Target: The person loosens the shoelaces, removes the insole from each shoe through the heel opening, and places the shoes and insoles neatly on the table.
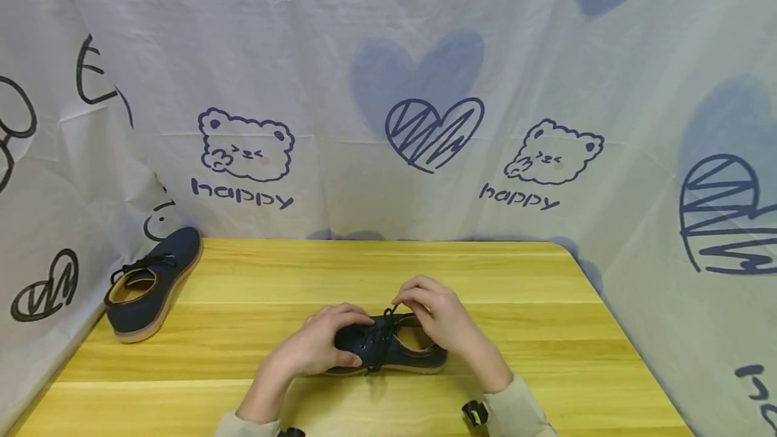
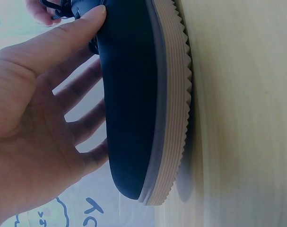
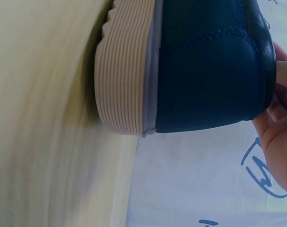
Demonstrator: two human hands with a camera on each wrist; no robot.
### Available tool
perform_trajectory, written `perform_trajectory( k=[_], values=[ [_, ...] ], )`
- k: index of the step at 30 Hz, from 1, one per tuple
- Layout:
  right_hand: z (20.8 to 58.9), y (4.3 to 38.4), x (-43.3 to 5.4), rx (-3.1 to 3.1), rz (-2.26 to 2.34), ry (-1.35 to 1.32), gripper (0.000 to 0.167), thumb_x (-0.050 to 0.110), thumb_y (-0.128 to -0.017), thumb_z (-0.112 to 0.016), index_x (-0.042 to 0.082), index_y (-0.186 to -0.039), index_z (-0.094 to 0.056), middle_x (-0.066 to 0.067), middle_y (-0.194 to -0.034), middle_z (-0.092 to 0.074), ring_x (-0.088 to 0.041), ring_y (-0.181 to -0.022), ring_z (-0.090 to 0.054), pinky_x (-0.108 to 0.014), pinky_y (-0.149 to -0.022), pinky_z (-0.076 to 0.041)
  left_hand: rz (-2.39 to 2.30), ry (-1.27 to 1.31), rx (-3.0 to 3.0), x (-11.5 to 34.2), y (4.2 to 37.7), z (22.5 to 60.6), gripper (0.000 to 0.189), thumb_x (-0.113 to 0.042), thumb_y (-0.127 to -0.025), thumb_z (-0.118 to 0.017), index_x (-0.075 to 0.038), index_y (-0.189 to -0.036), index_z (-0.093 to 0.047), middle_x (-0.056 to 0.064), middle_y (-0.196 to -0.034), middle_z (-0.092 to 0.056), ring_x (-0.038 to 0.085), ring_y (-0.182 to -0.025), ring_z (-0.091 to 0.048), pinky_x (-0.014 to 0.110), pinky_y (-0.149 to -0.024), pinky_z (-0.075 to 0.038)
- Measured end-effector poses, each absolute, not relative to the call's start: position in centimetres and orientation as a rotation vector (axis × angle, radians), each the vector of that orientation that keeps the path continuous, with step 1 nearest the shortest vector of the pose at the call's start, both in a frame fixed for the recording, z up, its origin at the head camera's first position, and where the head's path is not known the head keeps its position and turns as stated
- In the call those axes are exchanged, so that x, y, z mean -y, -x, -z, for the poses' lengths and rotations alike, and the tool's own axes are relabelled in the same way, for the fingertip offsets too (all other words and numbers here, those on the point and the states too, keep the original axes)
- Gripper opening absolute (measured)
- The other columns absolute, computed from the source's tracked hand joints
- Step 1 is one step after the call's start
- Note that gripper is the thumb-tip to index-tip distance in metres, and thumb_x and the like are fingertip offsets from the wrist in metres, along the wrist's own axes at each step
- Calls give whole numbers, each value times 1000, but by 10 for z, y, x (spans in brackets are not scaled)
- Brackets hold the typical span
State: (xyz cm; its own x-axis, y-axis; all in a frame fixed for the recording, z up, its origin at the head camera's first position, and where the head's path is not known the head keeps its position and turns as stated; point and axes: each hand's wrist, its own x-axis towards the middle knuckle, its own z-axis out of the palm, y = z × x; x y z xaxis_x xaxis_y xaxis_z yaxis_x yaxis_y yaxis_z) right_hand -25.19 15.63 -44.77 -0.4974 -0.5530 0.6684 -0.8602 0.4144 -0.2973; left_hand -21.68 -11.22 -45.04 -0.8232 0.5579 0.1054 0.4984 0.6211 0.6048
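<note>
A dark blue lace-up shoe (image 1: pixel 394 354) lies sole down on the table, its toe to the left and its heel to the right. My left hand (image 1: pixel 324 342) holds it over the toe and front, with the thumb on the near side and the fingers on the far side; the left wrist view shows this grip on the shoe upper (image 2: pixel 129 104). At the tongue, my right hand (image 1: pixel 438 312) pinches a black shoelace (image 1: pixel 390 312) between thumb and fingertips, above the shoe opening. The right wrist view shows the shoe's heel (image 3: pixel 204 85), with that hand partly hidden behind it.
A matching dark blue shoe (image 1: pixel 154 282) with black laces stands at the table's left edge. The yellow wooden table (image 1: pixel 534 302) ends against a white printed cloth (image 1: pixel 340 174) at the back and sides. Black wrist straps (image 1: pixel 475 413) show near the sleeves.
</note>
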Motion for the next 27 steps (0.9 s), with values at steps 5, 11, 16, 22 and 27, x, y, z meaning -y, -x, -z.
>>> perform_trajectory(
  k=[5, 11, 16, 22, 27],
  values=[
    [447, 252, -158, 2212, -884, -1171, 23, -12, -91, -72, 8, -102, -77, -2, -103, -69, -18, -95, -69, -28, -81, -59, -981, -898, -2744, 112, 216, 450, 56, -17, -79, -90, -16, -132, -70, 5, -140, -62, 38, -128, -54, 68, -106, -38],
    [446, 253, -162, 2213, -874, -1142, 24, -12, -90, -72, 8, -102, -77, -2, -104, -69, -19, -95, -69, -28, -81, -59, -978, -900, -2746, 112, 216, 450, 56, -17, -79, -90, -16, -132, -70, 5, -139, -62, 38, -128, -54, 69, -106, -37],
    [444, 255, -165, 2172, -875, -1136, 26, -15, -89, -72, 6, -101, -78, -4, -103, -70, -20, -93, -69, -30, -78, -59, -979, -897, -2748, 112, 217, 450, 57, -17, -79, -91, -16, -131, -70, 5, -139, -62, 38, -128, -54, 68, -106, -37],
    [444, 259, -169, 2133, -876, -1121, 26, -17, -87, -72, 6, -99, -78, -4, -102, -70, -21, -93, -69, -31, -78, -59, -986, -885, -2745, 112, 217, 450, 57, -17, -79, -91, -17, -132, -70, 4, -139, -62, 38, -128, -54, 69, -106, -37],
    [444, 261, -172, 2123, -900, -1107, 26, -16, -88, -72, 6, -99, -78, -4, -102, -71, -23, -93, -70, -30, -80, -59, -989, -879, -2742, 112, 217, 450, 57, -17, -79, -91, -17, -132, -70, 4, -140, -62, 38, -129, -54, 69, -107, -36]
  ],
)
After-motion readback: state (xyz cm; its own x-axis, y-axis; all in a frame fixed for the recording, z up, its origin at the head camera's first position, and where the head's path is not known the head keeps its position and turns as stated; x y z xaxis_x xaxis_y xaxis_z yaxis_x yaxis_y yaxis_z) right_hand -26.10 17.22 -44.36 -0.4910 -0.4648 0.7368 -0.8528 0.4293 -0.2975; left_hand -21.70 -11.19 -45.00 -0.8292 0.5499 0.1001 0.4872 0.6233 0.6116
